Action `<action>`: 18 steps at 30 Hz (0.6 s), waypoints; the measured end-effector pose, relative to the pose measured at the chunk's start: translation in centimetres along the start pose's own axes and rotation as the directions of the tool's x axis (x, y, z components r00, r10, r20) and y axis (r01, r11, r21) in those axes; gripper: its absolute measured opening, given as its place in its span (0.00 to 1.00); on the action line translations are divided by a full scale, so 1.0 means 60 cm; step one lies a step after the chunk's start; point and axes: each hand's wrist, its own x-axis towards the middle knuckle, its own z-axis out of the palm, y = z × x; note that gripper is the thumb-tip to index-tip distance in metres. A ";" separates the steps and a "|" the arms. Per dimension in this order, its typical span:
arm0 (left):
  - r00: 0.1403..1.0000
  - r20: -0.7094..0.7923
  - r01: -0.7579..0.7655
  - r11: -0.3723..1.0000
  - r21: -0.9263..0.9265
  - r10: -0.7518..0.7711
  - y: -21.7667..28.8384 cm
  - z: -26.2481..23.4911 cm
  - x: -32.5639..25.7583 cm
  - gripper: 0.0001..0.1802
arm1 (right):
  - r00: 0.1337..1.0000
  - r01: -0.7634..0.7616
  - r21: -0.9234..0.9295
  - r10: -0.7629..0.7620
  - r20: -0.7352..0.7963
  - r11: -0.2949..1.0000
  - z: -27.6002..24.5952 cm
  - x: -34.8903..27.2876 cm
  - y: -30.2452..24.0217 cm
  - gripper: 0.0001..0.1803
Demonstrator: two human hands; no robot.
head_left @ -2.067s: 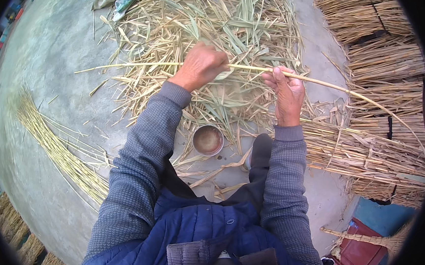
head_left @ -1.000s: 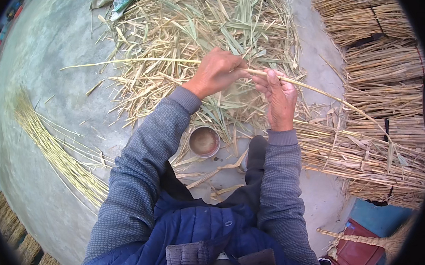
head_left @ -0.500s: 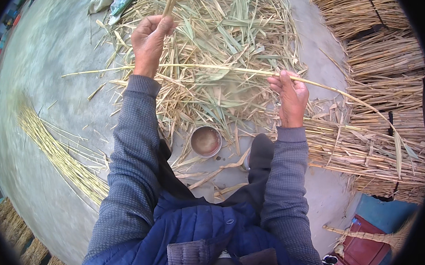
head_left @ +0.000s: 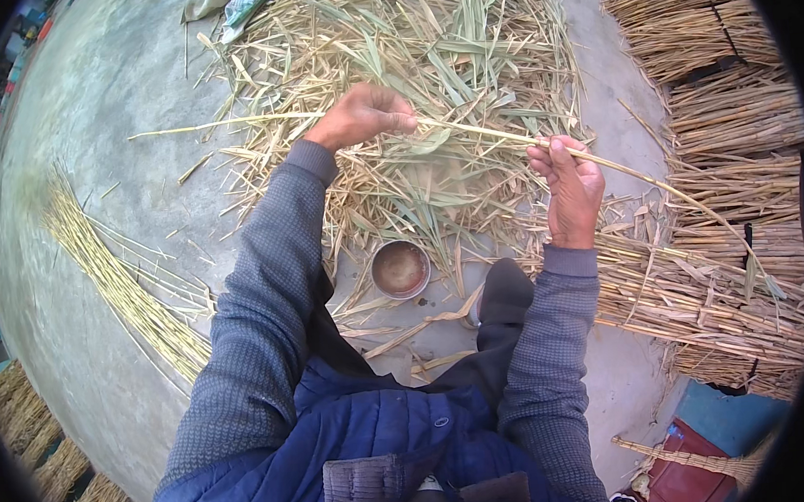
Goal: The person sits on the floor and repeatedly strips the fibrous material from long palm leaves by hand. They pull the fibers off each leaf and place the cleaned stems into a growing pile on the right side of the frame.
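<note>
Floor: grey concrete floor [head_left: 93, 95], spanning most of the frame.

Heap: loose heap of straw-coloured and pale green dry leaves [head_left: 462, 46], upper centre.

Stack: tan dry-stalk bundles [head_left: 738, 120], upper to middle right, dark bands across some.

Pile: loose pile of straw-coloured stalks with dry leaves attached [head_left: 703, 295], right, below centre.

Bundles: brown, brushy plant bundles [head_left: 58, 462], lower left, partly cut off by the dark rim.

Sheaf: slim yellow-green stalks laid together [head_left: 129, 284], middle left, several strands loose beside it.

Stalk: one long, slender yellow-green stalk [head_left: 482, 132], held across the upper middle of the frame above the heap; left end thin, right end bending down over the pile, a leaf at its tip.

Panel: flat dark-red panel [head_left: 687, 487], lower right.

Left hand [head_left: 363, 117]: upper centre, at the stalk, fingers drawn together; cannot tell whether they press on it.

Right hand [head_left: 573, 188]: right of centre, thumb and fingers pinching the stalk.

Bowl: small, round, pale-rimmed bowl [head_left: 403, 297], brownish inside, centre, below the heap.
</note>
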 end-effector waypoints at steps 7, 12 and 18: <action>0.982 -0.127 0.119 0.980 -0.160 -0.140 0.008 -0.019 -0.006 0.08 | 0.982 0.117 0.057 -0.124 0.142 0.992 0.009 -0.004 -0.005 0.11; 0.817 -0.576 0.011 0.996 0.085 0.040 0.033 -0.044 -0.018 0.12 | 0.987 0.105 0.000 -0.104 0.120 0.995 0.012 -0.005 -0.009 0.10; 0.828 -0.003 -0.502 0.745 0.439 0.560 0.057 0.054 -0.015 0.16 | 0.985 0.036 -0.007 -0.034 0.171 0.999 0.068 -0.020 0.028 0.12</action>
